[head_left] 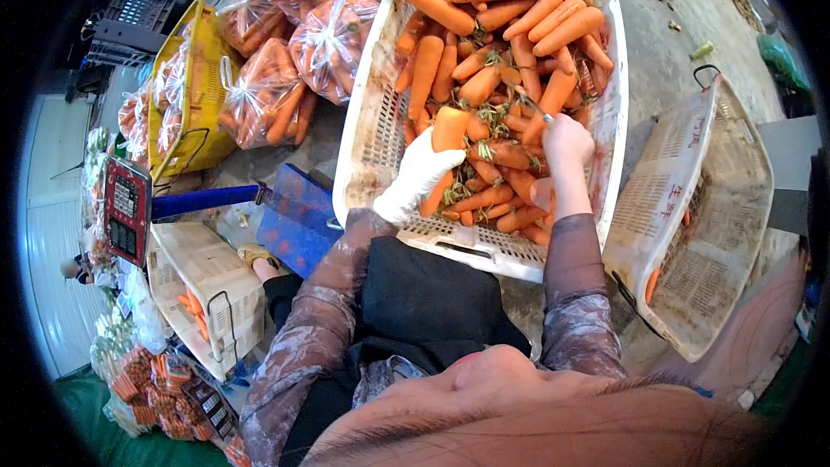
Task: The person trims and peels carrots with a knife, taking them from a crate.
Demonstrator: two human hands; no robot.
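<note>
A black cloth lay over the person's lap, and thin, patterned sleeves covered both arms. The left hand wore a white glove. Its fingers were wrapped around the lower part of a fat carrot, and the carrot's top end stuck up past the fingers. The right hand was bare and closed tight on the handle of what looked like a small knife. The blade pointed up and to the left, above the carrot pile and to the right of the held carrot. Both hands were over the near part of a big white basket, with the pile inside it.

To the right, a dirty white crate leaned over. It had red Chinese writing on its side. One sign looked like 生, but I could not read the rest. To the left stood a scale with a blue plate and a red and black panel. The panel's marks were too small to read. Farther off were clear bags of carrots, a yellow basket and dark crates.
</note>
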